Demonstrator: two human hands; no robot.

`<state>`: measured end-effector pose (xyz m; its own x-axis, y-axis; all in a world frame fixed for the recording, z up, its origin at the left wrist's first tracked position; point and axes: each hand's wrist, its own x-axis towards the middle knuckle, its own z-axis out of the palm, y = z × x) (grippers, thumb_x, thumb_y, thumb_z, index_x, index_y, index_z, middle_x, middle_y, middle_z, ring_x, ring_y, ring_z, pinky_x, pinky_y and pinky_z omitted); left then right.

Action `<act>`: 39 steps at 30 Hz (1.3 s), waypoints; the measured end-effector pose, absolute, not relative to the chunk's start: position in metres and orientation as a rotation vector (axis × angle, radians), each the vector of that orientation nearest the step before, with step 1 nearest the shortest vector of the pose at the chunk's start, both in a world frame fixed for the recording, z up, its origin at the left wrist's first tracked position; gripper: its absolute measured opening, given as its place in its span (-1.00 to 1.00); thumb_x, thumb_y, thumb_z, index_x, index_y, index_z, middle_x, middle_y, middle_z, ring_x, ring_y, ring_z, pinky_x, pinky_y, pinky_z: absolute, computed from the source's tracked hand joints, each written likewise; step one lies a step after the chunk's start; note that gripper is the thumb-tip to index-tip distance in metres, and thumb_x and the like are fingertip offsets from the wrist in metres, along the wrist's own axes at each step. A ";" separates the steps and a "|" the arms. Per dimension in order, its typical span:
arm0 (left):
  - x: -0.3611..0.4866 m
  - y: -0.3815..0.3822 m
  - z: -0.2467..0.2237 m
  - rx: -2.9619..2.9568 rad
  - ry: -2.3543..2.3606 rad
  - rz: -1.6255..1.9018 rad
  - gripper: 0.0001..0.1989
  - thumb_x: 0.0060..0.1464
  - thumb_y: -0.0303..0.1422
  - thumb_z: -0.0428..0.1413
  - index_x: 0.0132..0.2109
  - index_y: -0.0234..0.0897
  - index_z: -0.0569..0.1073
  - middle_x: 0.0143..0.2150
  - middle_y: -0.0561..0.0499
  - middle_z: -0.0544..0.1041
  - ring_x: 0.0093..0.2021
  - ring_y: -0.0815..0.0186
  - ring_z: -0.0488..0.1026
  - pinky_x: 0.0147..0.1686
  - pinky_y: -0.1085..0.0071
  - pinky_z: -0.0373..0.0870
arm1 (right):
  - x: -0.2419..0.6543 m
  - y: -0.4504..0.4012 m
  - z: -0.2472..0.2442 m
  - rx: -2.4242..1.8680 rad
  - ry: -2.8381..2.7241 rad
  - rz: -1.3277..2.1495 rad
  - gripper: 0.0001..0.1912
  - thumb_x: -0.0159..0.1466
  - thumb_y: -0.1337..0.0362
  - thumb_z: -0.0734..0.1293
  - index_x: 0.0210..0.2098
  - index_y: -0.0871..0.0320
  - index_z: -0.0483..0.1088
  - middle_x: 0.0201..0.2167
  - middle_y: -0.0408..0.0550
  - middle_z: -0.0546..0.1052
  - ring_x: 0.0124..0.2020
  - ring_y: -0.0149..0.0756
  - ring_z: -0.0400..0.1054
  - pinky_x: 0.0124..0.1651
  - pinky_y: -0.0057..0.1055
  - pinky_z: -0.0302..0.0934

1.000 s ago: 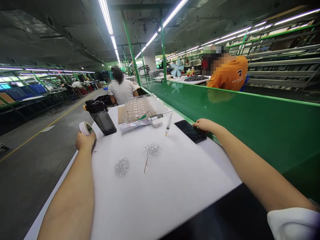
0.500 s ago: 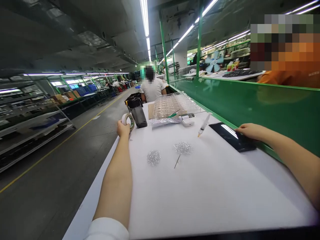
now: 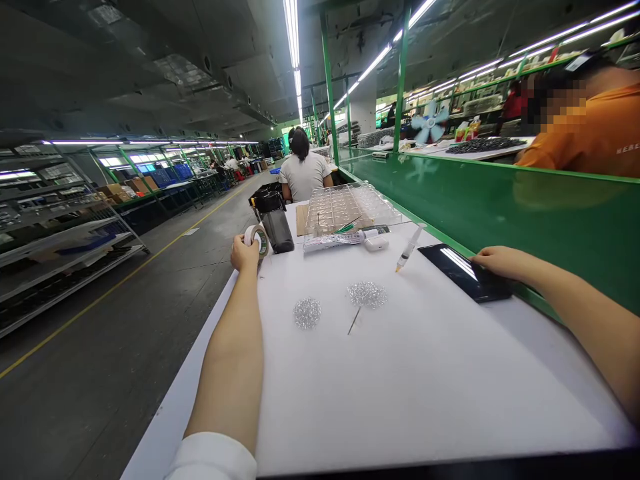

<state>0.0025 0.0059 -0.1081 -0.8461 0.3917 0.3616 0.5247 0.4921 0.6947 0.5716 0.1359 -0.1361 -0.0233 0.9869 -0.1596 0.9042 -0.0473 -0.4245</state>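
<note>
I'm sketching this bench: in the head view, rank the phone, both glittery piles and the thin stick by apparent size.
Largest to smallest:
1. Phone
2. Right glittery pile and left glittery pile: too alike to rank
3. Thin stick

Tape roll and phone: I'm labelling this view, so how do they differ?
The tape roll is a ring; the phone is a rectangle.
The tape roll stands on edge; the phone lies flat.
The tape roll is pale outside; the phone is glossy black.
Both have a hand on them: left hand, tape roll; right hand, phone.
</note>
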 end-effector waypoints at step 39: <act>-0.006 0.008 -0.117 -0.634 -2.623 -1.175 -0.43 0.47 -0.45 0.33 0.52 -0.10 0.52 0.26 -0.21 0.80 0.32 -0.21 0.77 0.36 -0.09 0.69 | 0.578 0.148 -0.145 -2.085 -1.919 0.777 -0.56 0.65 0.23 0.31 -0.41 0.05 0.41 -0.38 0.00 0.51 -0.35 -0.13 0.44 -0.30 -0.27 0.29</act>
<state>-0.0063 0.0077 -0.1167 -0.8884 0.3019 0.3458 0.4590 0.5924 0.6622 0.5777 0.1480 -0.1446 0.0175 0.9709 -0.2390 0.8638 -0.1350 -0.4855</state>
